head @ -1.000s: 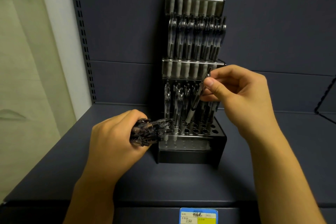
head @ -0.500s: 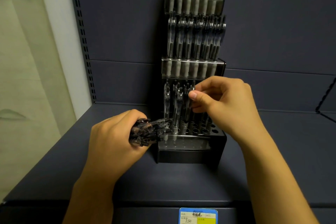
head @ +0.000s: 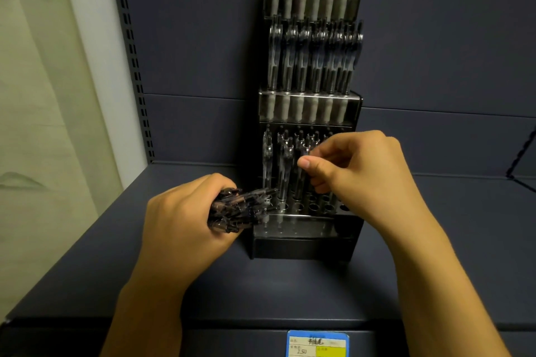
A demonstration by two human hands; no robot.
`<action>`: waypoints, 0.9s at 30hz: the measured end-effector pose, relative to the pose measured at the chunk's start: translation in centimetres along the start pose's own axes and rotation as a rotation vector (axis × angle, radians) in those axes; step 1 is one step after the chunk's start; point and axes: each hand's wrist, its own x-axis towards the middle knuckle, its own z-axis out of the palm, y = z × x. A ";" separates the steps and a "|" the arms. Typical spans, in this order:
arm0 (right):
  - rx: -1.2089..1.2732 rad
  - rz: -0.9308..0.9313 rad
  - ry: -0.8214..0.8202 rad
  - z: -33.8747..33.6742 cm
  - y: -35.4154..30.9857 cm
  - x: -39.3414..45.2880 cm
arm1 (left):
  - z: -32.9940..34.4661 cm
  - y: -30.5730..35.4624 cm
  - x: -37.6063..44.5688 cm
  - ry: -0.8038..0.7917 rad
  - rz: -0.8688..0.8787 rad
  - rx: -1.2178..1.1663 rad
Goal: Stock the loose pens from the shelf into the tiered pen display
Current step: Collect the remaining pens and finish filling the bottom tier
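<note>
Price label point(head: 317, 343) reads 2.50; left hand point(head: 179, 220) fingers clamp pens point(head: 240, 208); right hand point(head: 353, 171) pinches pen point(head: 304, 171).

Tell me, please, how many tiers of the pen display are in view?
3: a top tier cut off by the frame edge, a full middle tier, and the bottom tier behind both hands; more may sit above.

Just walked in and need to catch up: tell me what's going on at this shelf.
A person is filling a tiered pen display that stands on a dark shelf. The left hand grips a bundle of pens beside the display's bottom tier. The right hand pinches the top of one pen standing in that tier. The upper tiers look full; the bottom one has some pens standing and several open holes along its front row.
</note>
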 end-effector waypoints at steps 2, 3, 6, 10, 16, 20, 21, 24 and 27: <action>-0.053 0.011 -0.020 -0.3 -0.1 -0.3 | 0.0 0.0 0.0 0.000 0.001 -0.004; -0.081 0.004 -0.028 -0.4 -0.2 -0.5 | 0.0 0.0 0.0 0.001 0.002 -0.003; -0.083 -0.091 -0.084 -0.8 -0.6 -1.3 | 0.0 0.0 0.0 0.003 0.010 0.000; 0.098 -0.299 -0.274 -0.4 -1.3 -2.1 | 0.1 0.1 0.1 0.005 0.020 0.005; 0.136 -0.522 -0.301 0.6 -0.9 -1.6 | 0.2 0.0 0.0 -0.013 0.028 -0.029; 0.161 -0.554 -0.334 1.3 -0.6 -1.4 | 0.3 0.1 0.0 -0.027 0.027 -0.056; 0.166 -0.565 -0.333 1.5 -0.6 -1.4 | 0.3 0.1 0.0 -0.030 0.029 -0.064; 0.199 -0.602 -0.280 1.8 -0.4 -1.3 | 0.4 0.0 0.0 -0.033 0.044 -0.077; 0.229 -0.633 -0.240 1.9 -0.3 -1.4 | 0.4 0.0 0.0 -0.024 0.041 -0.110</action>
